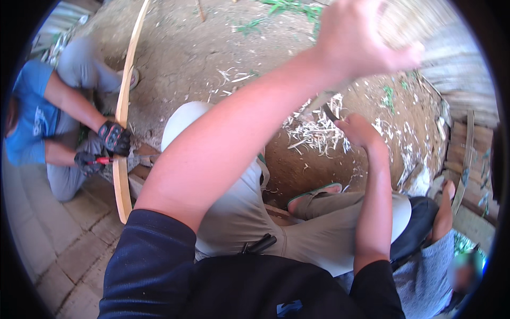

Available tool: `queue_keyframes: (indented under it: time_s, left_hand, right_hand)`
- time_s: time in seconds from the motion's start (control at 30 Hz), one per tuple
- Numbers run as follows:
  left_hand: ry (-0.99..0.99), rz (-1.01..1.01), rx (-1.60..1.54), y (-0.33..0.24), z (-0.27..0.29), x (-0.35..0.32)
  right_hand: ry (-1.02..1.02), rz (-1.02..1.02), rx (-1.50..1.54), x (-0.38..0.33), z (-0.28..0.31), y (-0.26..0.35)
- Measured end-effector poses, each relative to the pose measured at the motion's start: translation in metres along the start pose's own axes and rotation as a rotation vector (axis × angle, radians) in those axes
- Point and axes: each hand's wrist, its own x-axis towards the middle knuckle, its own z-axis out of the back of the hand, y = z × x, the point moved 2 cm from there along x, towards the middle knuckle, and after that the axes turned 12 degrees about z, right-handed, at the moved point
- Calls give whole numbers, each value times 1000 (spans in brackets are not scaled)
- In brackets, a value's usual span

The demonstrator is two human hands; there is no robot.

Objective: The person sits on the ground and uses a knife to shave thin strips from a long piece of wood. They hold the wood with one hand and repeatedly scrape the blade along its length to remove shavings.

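Left hand (356, 40) is up high, fingers curled shut around a blurred pale bundle (404, 21), maybe straw. Lower down, right hand (357, 130) grips a thin strip (321, 101) above the pale shavings (316, 130) on the dirt floor (212, 48).

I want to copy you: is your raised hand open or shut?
Shut: the left hand is curled around a blurred pale thing.

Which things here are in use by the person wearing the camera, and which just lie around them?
In use:
left hand, raised and closed
right hand, gripping a blade
thin strip at the blade

Lying about:
wood shavings on the dirt
green sandal
long curved slat, held by a person in gloves
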Motion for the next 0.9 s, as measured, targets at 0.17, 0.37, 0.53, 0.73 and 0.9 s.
queue_keyframes:
  time_s: [0.17,0.37,0.53,0.73,0.9]
  left_hand:
    - [169,79,-175,21,5,1]
    - [100,494,-357,27,14,-10]
    - [71,378,-261,32,14,-1]
    - [129,369,-288,24,10,-5]
    - [152,360,-311,19,8,-9]
  right_hand:
    - [-85,-13,18,-9,11,-3]
    - [-172,-36,116,-57,30,30]
    - [-154,-3,65,-78,18,31]
    - [-161,-29,62,-67,-7,38]
    - [-145,-30,59,-56,-17,43]
